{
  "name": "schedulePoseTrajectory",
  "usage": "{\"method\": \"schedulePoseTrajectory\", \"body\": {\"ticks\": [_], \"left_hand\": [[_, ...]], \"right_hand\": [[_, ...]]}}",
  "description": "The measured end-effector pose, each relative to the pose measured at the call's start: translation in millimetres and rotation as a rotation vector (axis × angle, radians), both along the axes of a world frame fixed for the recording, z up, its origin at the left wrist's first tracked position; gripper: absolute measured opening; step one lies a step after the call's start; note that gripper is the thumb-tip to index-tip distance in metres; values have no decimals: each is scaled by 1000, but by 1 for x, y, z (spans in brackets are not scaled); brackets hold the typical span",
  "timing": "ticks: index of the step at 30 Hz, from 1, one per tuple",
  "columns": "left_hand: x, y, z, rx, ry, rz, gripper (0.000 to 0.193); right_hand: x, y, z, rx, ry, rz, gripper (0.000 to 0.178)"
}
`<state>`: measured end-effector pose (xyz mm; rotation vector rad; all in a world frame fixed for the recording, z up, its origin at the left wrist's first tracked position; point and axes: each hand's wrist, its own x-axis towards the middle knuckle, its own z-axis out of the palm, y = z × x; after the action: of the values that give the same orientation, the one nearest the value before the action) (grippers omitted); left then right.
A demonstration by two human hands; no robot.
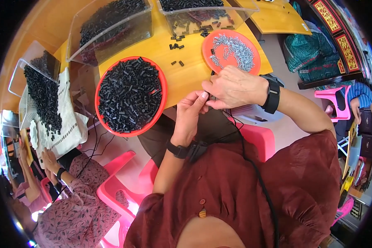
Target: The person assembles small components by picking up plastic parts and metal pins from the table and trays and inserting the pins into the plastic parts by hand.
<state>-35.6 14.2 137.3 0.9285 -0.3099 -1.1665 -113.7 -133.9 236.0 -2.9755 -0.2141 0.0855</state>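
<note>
My left hand and my right hand meet at the table's near edge, fingertips close together. Both are closed in a pinch. A bit of something small and dark shows between them, but the fingers hide most of it. Just beyond my right hand lies an orange-red plate with a heap of small silver metal pieces, perhaps screws. To the left of my hands, a red round tray is heaped with short black tubular plastic pieces. Several loose black pieces lie on the yellow table between them.
Two clear bins of black pieces stand at the table's far side. At left, another person's hand rests near a white cloth under more black pieces. Pink chairs stand around me, and a black cable crosses my front.
</note>
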Motion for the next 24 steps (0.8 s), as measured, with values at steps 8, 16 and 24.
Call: {"method": "schedulePoseTrajectory", "body": {"ticks": [8, 16, 24], "left_hand": [[-4, 0, 7, 47, -64, 10, 15], [0, 0, 7, -70, -48, -19, 19], [4, -2, 3, -74, 196, 36, 16]], "right_hand": [[4, -4, 2, 0, 18, 59, 31], [7, -2, 2, 25, -30, 77, 31], [4, 2, -5, 46, 40, -13, 29]]}}
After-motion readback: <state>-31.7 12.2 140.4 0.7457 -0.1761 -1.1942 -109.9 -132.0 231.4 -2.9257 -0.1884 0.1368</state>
